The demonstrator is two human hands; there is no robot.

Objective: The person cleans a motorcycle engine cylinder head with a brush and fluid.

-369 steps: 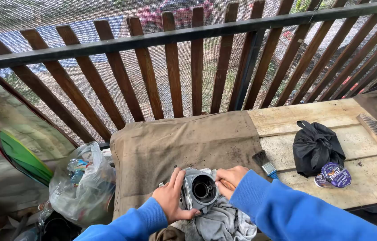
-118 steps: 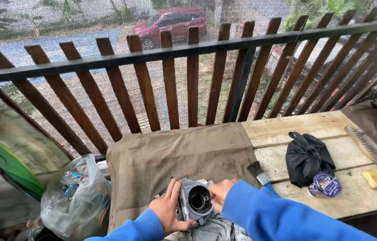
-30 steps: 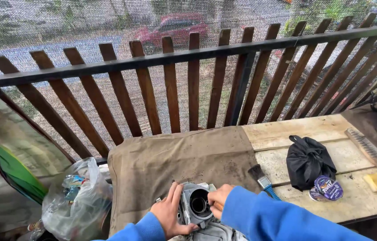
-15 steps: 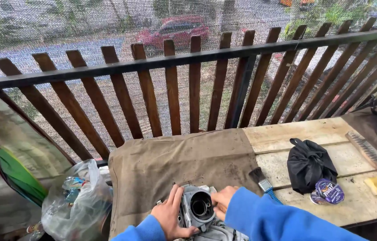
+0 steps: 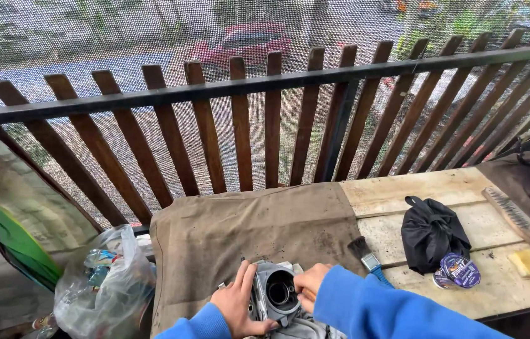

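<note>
Both hands (left (image 5: 238,307), right (image 5: 307,287)) grip a grey metal engine part (image 5: 274,295) over brown cloth (image 5: 240,226)

Grey metal part (image 5: 275,293), blue sleeve (image 5: 371,311), brown cloth (image 5: 246,226).

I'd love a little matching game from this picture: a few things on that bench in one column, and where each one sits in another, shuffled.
Things:
1. grey metal part
2. black bag
3. yellow sponge
4. clear plastic bag

Places:
A. far right of the wooden bench
B. off the left end of the brown cloth
C. between the left hand and right hand
D. on the planks, just behind a small round tin

Pairs: 1-C, 2-D, 3-A, 4-B
</note>
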